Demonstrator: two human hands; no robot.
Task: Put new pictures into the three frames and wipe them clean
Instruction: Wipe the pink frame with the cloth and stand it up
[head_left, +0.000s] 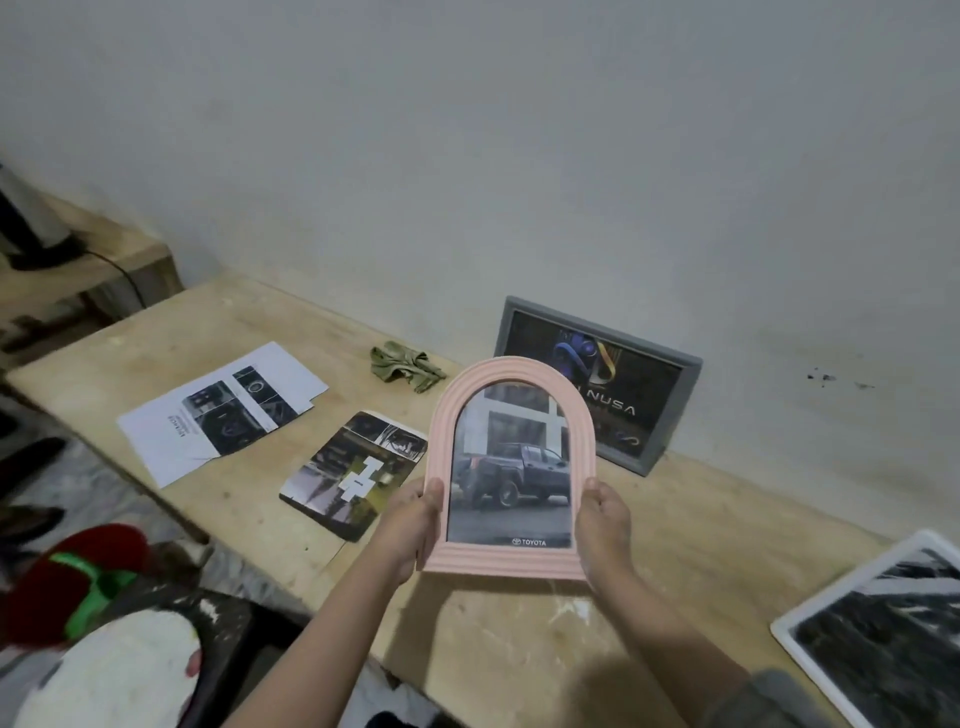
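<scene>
A person holds a pink arched frame (510, 470) upright above a wooden table (519, 649), the left hand (410, 525) and right hand (605, 522) each curled around a lower side edge. Inside the frame sits a picture of a dark pickup truck marked TOYOTA. A grey frame (597, 382) holding a dark print leans against the wall behind it. A white frame (878, 629) with a black-and-white picture lies at right. Loose printed pictures (223, 410) and a green cloth (405, 368) lie on the table at left.
</scene>
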